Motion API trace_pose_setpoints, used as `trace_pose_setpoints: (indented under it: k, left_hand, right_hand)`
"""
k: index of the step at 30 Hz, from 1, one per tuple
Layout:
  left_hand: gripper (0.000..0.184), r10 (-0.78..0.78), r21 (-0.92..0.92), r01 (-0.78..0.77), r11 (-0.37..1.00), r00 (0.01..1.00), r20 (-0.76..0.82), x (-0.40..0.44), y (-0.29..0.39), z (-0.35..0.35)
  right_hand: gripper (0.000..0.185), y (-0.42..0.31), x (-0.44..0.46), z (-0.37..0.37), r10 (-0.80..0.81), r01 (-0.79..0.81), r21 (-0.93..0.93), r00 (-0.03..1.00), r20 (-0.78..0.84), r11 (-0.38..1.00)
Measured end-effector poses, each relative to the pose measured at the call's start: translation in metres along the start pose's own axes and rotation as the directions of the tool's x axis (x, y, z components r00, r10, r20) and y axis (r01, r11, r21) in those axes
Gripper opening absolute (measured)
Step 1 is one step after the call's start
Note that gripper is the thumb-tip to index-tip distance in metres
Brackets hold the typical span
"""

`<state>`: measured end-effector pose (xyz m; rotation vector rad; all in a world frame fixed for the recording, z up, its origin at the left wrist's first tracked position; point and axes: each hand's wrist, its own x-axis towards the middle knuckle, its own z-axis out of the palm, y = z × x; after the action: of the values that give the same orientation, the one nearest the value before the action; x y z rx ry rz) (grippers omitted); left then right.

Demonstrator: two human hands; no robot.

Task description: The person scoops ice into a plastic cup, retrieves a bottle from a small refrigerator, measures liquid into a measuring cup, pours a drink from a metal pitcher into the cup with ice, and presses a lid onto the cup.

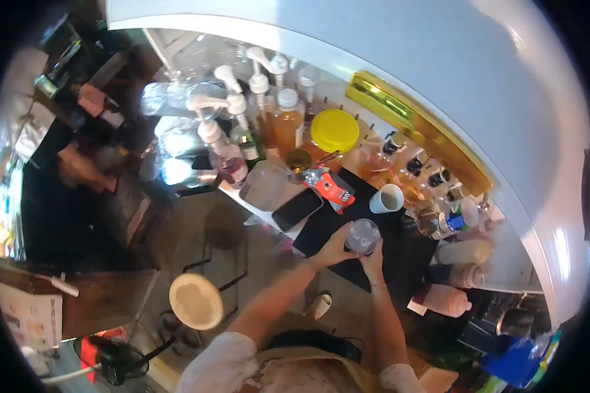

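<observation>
My left hand [335,247] and my right hand [372,260] are wrapped round a clear cup [363,234] from either side. The cup is over the front of a black mat [331,230]; whether it rests there I cannot tell. Its contents look pale and are hard to make out. A white cup [387,198] stands just beyond my hands on the mat. To its left lies a red and grey packet [333,191], with a dark phone-like slab [297,209] and a translucent plastic tub [263,186] farther left.
Pump bottles [259,84] and a yellow-lidded jar [335,131] line the back. Several dark-capped bottles [413,165] stand at the right, near a pink bottle [447,300]. A round stool [196,301] is at lower left; another person's arm [85,167] shows far left.
</observation>
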<state>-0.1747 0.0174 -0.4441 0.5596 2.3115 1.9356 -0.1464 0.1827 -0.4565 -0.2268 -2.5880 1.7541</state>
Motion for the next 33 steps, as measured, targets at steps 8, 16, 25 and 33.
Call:
trace_pose_setpoints:
  k: [8, 16, 25, 33]
  left_hand:
    - [0.075, -0.057, 0.419, 0.436, 0.796, 0.744, -0.666, -0.023, 0.038, -0.136]
    - [0.08, -0.148, 0.699, 0.63, 0.339, 0.769, -0.621, 0.018, 0.012, -0.203]
    - [0.051, 0.382, 0.684, 0.198, 0.702, 0.706, -0.597, -0.019, 0.077, -0.184]
    - [0.05, 0.0, 0.205, 0.066, 0.977, 0.952, -0.307, -0.012, 0.02, -0.033]
  right_hand:
    - [0.098, -0.01, -0.037, -0.045, 0.052, -0.041, -0.082, 0.989, 0.141, 0.996]
    - [0.092, -0.005, -0.067, -0.089, 0.183, -0.171, -0.072, 0.956, 0.23, 0.983]
    - [0.078, -0.025, -0.111, -0.116, 0.039, -0.032, -0.103, 0.997, 0.067, 0.994]
    - [0.047, 0.037, -0.17, -0.134, 0.236, -0.245, 0.017, 0.95, 0.206, 0.969]
